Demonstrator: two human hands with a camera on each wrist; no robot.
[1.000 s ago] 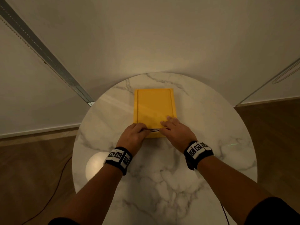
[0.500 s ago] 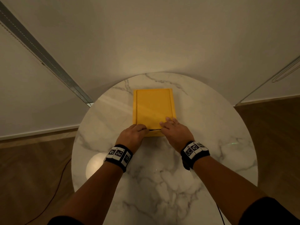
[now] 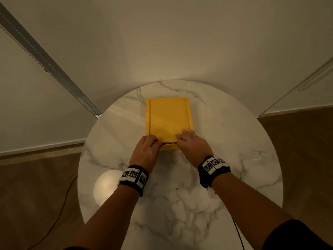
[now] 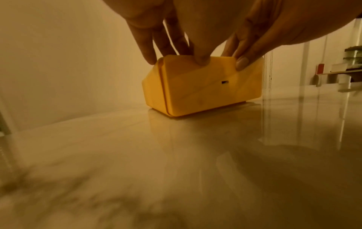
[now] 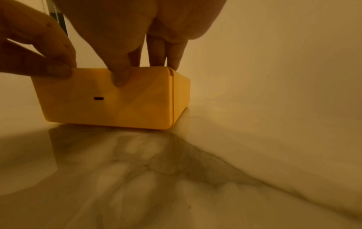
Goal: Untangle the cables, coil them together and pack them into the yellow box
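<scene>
The yellow box (image 3: 168, 120) lies flat on the round marble table (image 3: 180, 204), its lid on top. A thin dark slit (image 3: 168, 142) shows under the lid at the near edge. My left hand (image 3: 155, 141) grips the near left corner, fingers curled over the top (image 4: 149, 58) and thumb on the front face. My right hand (image 3: 186, 138) holds the near right corner, fingers on the lid and thumb (image 5: 119, 79) on the front face. The front face (image 5: 127, 106) has a small dark slot (image 5: 98, 98). No cables are visible on the table.
A bright round light reflection (image 3: 108, 184) sits on the tabletop near my left wrist. A thin cord (image 3: 61, 210) runs over the wooden floor on the left, and another (image 3: 237, 233) hangs by the table's near right edge. A pale wall stands behind the table.
Both hands have stayed at the box's near edge, shifting only slightly. The dark slit under the lid looks narrower than a second ago.
</scene>
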